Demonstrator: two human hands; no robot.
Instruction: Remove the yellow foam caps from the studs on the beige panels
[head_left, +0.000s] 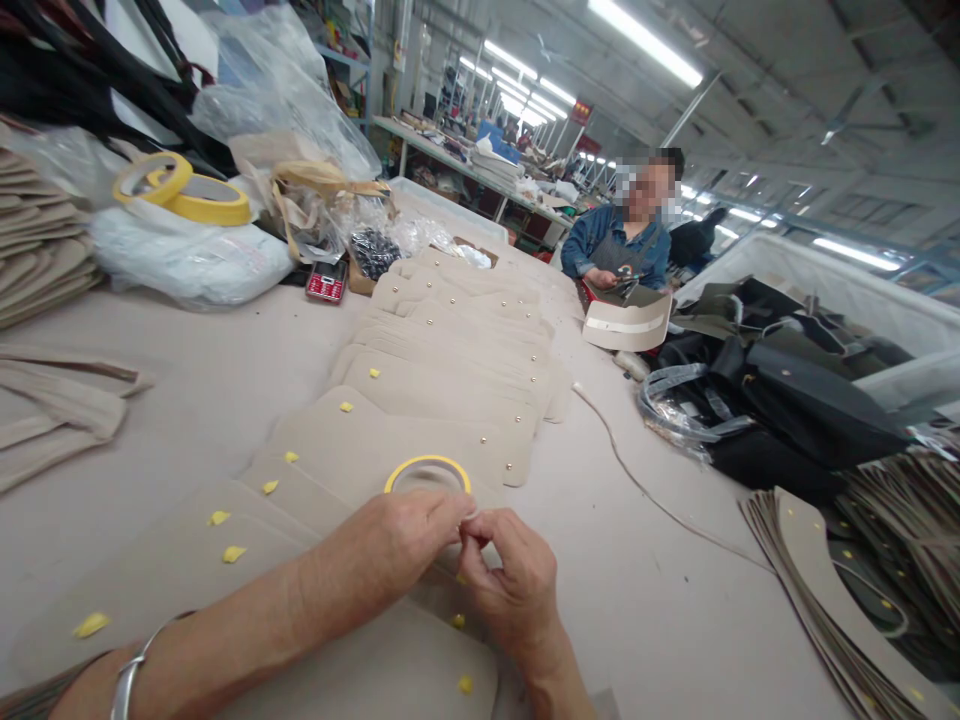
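My left hand [401, 545] is closed around a roll of yellow tape [427, 468], which stands up above my knuckles. My right hand [510, 575] pinches a small pale end of the tape right beside the left thumb. Both hands hover over beige leather panels [420, 440] laid in an overlapping row, each dotted with small yellow tape bits [234, 553] and metal studs. A silver bangle [131, 675] sits on my left wrist.
Yellow tape rolls [184, 190] rest on plastic bags at the far left, by a red phone [326, 283]. Folded beige strips [45, 250] are stacked left. Across the table a person in a denim jacket [619, 250] handles a panel. Black bags [787, 390] and stacked pieces [840, 590] lie right.
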